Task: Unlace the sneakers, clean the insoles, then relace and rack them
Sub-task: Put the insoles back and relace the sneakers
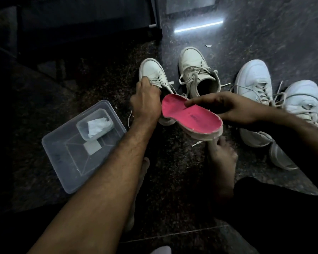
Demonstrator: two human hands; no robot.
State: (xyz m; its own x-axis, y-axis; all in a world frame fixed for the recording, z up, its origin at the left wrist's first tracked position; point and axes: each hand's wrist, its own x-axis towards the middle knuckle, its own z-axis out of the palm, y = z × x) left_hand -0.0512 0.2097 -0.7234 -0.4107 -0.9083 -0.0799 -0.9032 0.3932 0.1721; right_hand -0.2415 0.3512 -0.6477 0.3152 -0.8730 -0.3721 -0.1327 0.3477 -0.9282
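Four sneakers on the floor, one pink insole held over them.

Seen from the head camera, the right hand pinches the insole by its far edge, thumb on the pink face, with the long axis running from upper left to lower right, between the two hands. The left hand curls round the collar of the nearest sneaker, just left of the insole's narrow end; that sneaker lies closest to the insole, so the left hand looks better placed to steady it. A laced sneaker stands behind it, a paler pair to the right. A clear tub holding a tray with a crumpled wipe sits left, well apart. The left fingertips and the shoe's opening are hidden; the lower right shoe is cut off behind the forearm.
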